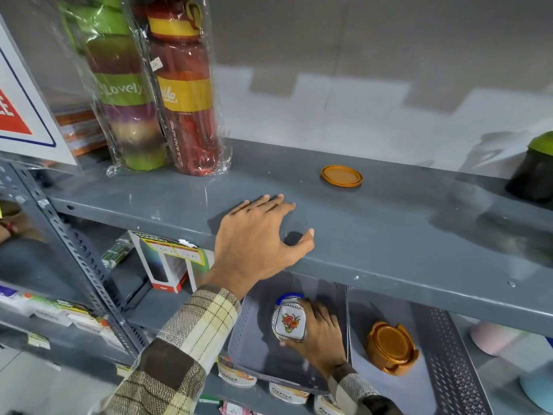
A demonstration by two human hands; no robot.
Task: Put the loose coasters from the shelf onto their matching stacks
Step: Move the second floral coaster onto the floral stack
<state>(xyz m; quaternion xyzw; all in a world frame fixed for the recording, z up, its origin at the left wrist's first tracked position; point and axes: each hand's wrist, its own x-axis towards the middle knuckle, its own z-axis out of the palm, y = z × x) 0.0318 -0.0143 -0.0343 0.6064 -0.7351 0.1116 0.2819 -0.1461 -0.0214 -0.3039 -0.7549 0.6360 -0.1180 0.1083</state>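
Note:
A loose round orange coaster (341, 176) lies flat on the grey upper shelf (389, 223), right of centre. My left hand (257, 238) rests palm down on that shelf's front edge, fingers spread, holding nothing, well left of the coaster. One shelf below, my right hand (318, 333) grips a white floral coaster (289, 322) on a stack with a blue rim behind it, inside a grey perforated tray (248, 339). An orange coaster stack in its holder (390, 348) stands in the neighbouring tray to the right.
Wrapped bottles, green (125, 85) and red (185, 91), stand at the upper shelf's back left. A dark container with a green lid (534, 172) sits at the far right. Boxes (167, 262) and tins (287, 392) fill the lower shelves. A slotted upright (74, 253) runs down the left.

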